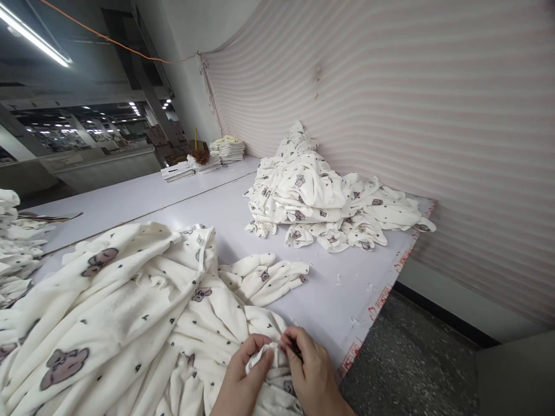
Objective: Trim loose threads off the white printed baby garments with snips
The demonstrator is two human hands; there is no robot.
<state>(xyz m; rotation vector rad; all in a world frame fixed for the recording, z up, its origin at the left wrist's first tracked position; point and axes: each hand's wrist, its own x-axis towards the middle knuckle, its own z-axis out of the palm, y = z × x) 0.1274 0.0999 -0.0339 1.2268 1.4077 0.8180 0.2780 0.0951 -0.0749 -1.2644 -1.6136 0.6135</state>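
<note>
A white fleece garment [143, 300] printed with pinkish bears and small dark marks lies bunched across the near part of the table. My left hand [249, 370] pinches a gathered edge of it between thumb and fingers. Close beside it, my right hand [310, 367] is closed at the same edge, thumb against fingertips. Something small and dark shows between the right fingers, too small to name. One sleeve-like part [266, 277] stretches out over the table beyond my hands.
A heap of matching printed garments [312, 190] sits on the table [329, 283] against a striped fabric sheet [390, 98]. Folded white stacks [228, 150] stand at the far edge. More white cloth [15, 254] is piled at left. The table's right edge drops to a speckled floor [416, 358].
</note>
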